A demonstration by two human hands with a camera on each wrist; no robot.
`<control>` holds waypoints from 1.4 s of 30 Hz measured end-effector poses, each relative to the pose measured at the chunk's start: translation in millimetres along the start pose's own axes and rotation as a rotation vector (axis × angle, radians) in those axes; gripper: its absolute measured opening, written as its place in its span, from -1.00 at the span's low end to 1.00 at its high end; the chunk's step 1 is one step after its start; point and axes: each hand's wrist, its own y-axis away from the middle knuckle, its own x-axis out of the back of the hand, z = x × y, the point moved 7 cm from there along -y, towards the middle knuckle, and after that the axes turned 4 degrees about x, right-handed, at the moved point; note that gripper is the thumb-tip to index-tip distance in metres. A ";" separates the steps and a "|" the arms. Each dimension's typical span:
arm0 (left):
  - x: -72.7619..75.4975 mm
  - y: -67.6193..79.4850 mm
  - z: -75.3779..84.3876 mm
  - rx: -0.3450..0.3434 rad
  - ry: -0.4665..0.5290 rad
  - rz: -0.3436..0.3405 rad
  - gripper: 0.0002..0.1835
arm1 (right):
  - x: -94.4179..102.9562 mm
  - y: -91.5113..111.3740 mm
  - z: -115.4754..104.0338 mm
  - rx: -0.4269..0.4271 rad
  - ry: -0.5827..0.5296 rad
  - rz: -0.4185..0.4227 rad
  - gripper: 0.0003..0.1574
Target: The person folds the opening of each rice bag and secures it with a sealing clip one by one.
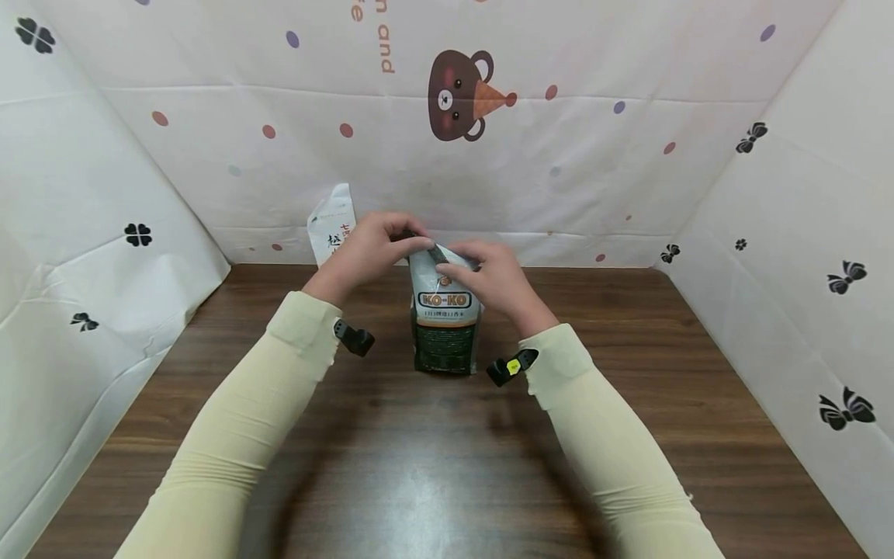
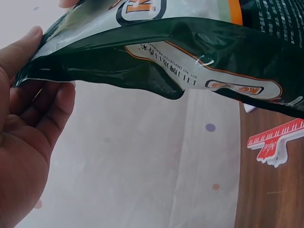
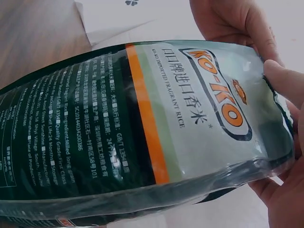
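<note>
A green and white KO-KO rice bag (image 1: pixel 447 345) stands upright on the table toward the back. At its top left corner, my left hand (image 1: pixel 370 252) pinches the bag's edge between thumb and fingers. My right hand (image 1: pixel 492 276) grips the opposite top corner, its thumb on the printed front. The bag's top edge runs dark between the two hands. In the left wrist view, the bag's green side gusset (image 2: pixel 156 66) shows creased and folded inward. The right wrist view faces the printed front panel (image 3: pixel 171 114), with fingers of both hands around the top.
Behind the bag on the table lies a red and white plastic clip (image 2: pixel 273 147). At the back left, a white packet (image 1: pixel 335 221) with red and black characters stands against the patterned backdrop (image 1: pixel 594 178). White cloth sides (image 1: pixel 789 233) border the dark wooden table (image 1: pixel 391 466).
</note>
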 end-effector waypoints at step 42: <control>-17.5 1.5 -7.3 -0.032 0.385 0.168 -0.73 | -3.7 -5.4 6.8 0.102 -0.172 0.079 -0.67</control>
